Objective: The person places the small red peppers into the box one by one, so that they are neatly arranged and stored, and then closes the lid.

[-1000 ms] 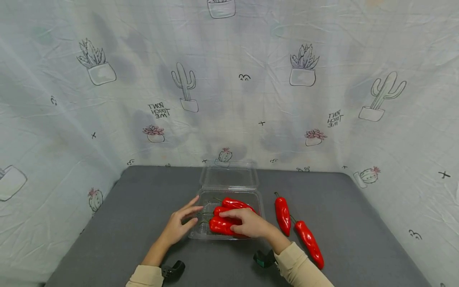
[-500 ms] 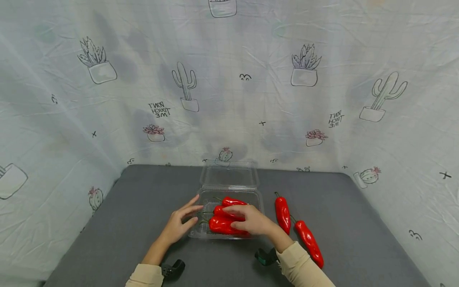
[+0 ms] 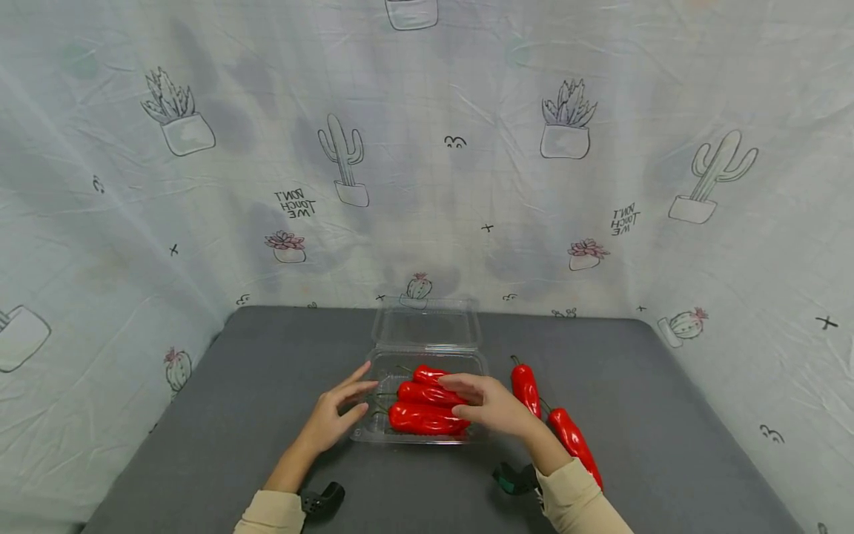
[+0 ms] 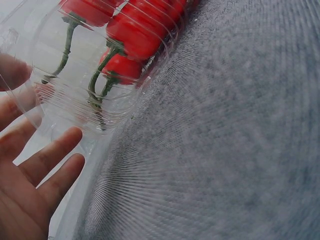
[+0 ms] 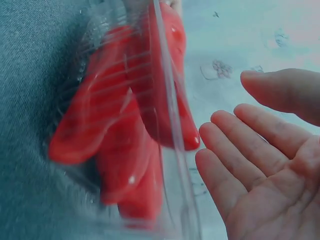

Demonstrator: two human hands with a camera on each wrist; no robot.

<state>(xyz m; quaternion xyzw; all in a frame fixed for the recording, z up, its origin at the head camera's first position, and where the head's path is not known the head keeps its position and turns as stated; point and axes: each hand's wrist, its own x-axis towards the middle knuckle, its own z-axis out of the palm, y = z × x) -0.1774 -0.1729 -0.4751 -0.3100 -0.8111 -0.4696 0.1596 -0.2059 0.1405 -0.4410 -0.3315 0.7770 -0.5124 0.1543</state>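
Observation:
A clear plastic clamshell box holds several long red peppers, among them a front one, a middle one and a back one. Their green stems point left. My left hand is at the box's left side, fingers spread and holding nothing; some fingertips show through the clear plastic. Over the right end of the peppers, my right hand hovers with fingers extended and its palm bare. It partly hides the pepper tips and the box's right wall in the head view.
Two more red peppers lie on the grey table right of the box, one farther back and one nearer, partly behind the right forearm. The box's hinged lid stands raised at the back, before a patterned curtain.
My right hand has drawn back to the right, off the peppers in the box, uncovering more of them. The left hand has stayed in place.

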